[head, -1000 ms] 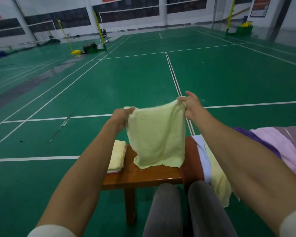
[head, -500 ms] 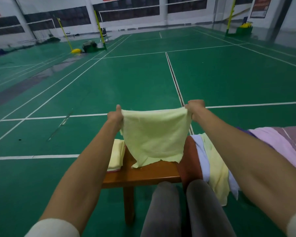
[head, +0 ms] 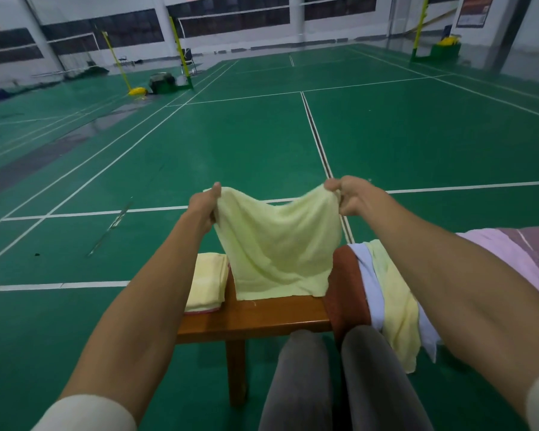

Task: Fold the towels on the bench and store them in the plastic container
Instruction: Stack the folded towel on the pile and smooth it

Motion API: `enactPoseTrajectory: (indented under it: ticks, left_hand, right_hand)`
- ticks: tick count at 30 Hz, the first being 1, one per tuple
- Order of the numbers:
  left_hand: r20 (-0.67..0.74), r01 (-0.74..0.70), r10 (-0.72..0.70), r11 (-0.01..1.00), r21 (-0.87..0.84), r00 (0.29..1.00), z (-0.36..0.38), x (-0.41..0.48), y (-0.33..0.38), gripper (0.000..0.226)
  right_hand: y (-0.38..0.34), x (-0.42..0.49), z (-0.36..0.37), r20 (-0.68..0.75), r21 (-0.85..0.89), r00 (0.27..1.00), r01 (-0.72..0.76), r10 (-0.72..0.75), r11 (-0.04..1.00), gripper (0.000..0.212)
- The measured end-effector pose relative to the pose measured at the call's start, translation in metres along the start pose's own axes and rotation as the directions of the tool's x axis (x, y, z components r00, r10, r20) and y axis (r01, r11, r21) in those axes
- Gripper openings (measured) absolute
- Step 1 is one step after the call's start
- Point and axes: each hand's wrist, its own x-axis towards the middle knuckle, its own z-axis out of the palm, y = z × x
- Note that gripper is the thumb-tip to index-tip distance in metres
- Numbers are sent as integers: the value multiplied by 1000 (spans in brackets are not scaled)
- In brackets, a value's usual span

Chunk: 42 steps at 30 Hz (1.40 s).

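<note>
Head view: the left hand (head: 204,205) and the right hand (head: 350,195) each pinch a top corner of a pale yellow towel (head: 277,244), fingers curled round the cloth, holding it up in the air so it sags between them. Its lower edge touches the seat of the wooden bench (head: 255,315). A folded yellow towel (head: 207,279) lies at the bench's left end; unfolded towels (head: 386,290) in brown, white, yellow and pink drape over the right. No plastic container is in view. The step in hand looks like spreading the towel for its fold; next it likely needs laying flat on the seat or bringing the corners together evenly
</note>
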Motion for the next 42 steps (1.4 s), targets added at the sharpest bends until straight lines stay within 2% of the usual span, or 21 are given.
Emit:
enactPoseTrajectory:
  ticks: [2, 3, 4, 6, 8, 11, 12, 13, 14, 16, 18, 21, 23, 26, 29, 32, 34, 37, 39, 40, 42]
  left_hand:
    - [-29, -18, 18, 1000, 2, 999, -4, 0, 5, 47]
    - [-29, -27, 27, 1000, -3, 999, -5, -2, 8, 45]
    - [-28, -32, 32, 999, 6, 999, -6, -1, 11, 44]
    - [-22, -44, 45, 996, 76, 999, -8, 0, 17, 45]
    - [14, -61, 60, 990, 126, 998, -9, 0, 24, 46]
    - [107, -60, 47, 990, 124, 993, -6, -4, 36, 42]
    - [160, -49, 29, 991, 122, 987, -5, -7, 41, 37]
    - [205, -35, 9, 991, 127, 979, -4, -9, 45, 33]
    - [212, -24, -7, 990, 142, 977, -4, -9, 49, 33]
    - [155, -24, 1, 988, 151, 988, -4, -8, 57, 41]
    - [62, -71, 64, 990, 124, 996, -1, -7, 62, 49]
    - [-58, -223, 226, 973, 60, 972, -1, -2, 64, 54]
    - [-36, -310, 315, 946, 95, 949, -4, -2, 65, 43]
    - [88, -418, 413, 847, 328, 907, -9, -7, 65, 39]
    - [199, -513, 489, 676, 528, 849, -12, -13, 67, 41]
    - [307, -545, 517, 408, 732, 799, -16, -10, 69, 32]
    - [329, -529, 548, 256, 809, 769, -17, -6, 68, 21]
    - [278, -513, 599, 264, 817, 751, -16, -6, 67, 16]
    - [228, -504, 623, 312, 805, 749, -18, -7, 64, 18]
    - [199, -502, 629, 350, 791, 752, -20, -6, 63, 18]
    - [139, -508, 623, 465, 725, 770, -22, -6, 59, 19]
  right_hand:
    - [-7, 4, 2, -65, 148, 977, 213, -205, 966, 29]
    - [-8, 5, 2, -104, 141, 960, 272, -259, 952, 30]
    - [-8, 4, 2, -115, 68, 955, 282, -273, 957, 31]
    - [-8, -2, 1, -48, -163, 977, 196, -206, 967, 34]
    - [-12, -7, 3, 74, -228, 984, 175, -162, 958, 37]
    - [-24, -5, 6, 89, 106, 944, 309, -318, 945, 41]
    - [-26, -2, 7, 76, 127, 936, 334, -345, 934, 42]
    - [-27, -2, 9, 72, 49, 937, 339, -342, 940, 42]
    - [-26, -3, 10, 55, -107, 946, 323, -319, 940, 42]
    - [-26, 1, 9, -17, -396, 939, 310, -345, 864, 43]
    - [-32, 4, 8, -93, -471, 891, 354, -444, 808, 49]
    - [-45, 3, 11, -197, -354, 854, 396, -482, 847, 59]
    - [-51, 4, 9, -170, -301, 884, 375, -436, 877, 57]
    - [-58, 4, 8, -82, -303, 914, 357, -397, 884, 48]
    - [-63, 2, 6, -65, -535, 874, 376, -481, 757, 47]
    - [-66, 2, 6, -46, -796, 779, 349, -625, 494, 38]
    - [-68, 2, 7, 3, -887, 715, 324, -699, 328, 34]
    - [-69, -4, 10, 33, -923, 669, 305, -742, 234, 33]
    - [-69, -5, 11, 19, -914, 673, 311, -739, 260, 34]
    - [-69, -3, 11, -14, -889, 693, 321, -720, 326, 34]
    - [-68, 1, 10, -130, -774, 785, 301, -606, 556, 31]
